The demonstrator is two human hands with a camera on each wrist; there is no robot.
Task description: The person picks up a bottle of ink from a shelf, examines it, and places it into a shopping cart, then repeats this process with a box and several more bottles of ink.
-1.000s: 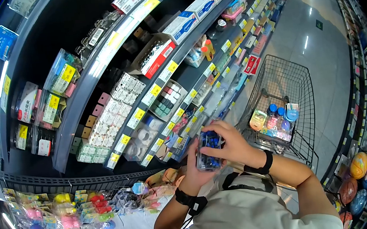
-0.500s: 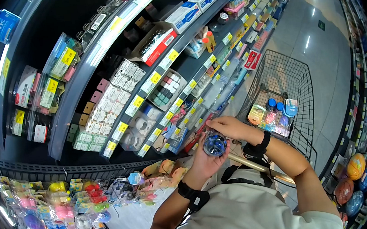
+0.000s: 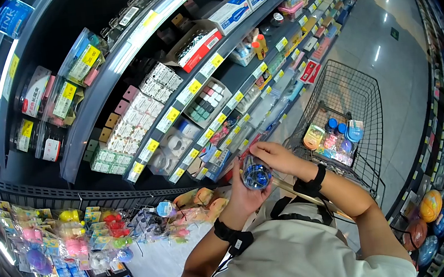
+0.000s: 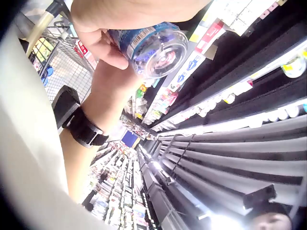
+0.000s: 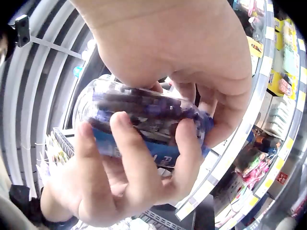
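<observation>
With fingers curled, the left hand [image 3: 244,197] and right hand [image 3: 280,159] grip a clear jar [image 3: 256,177] between them, seemingly inspecting; turning it calls for steady support.

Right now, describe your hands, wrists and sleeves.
The left hand and right hand wear no gloves. A black left wrist strap carries a black box; the right wrist strap is also black. The right sleeve is pale and short.

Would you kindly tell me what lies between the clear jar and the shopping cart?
The right hand lies between the clear jar and the shopping cart; the head view shows this.
</observation>
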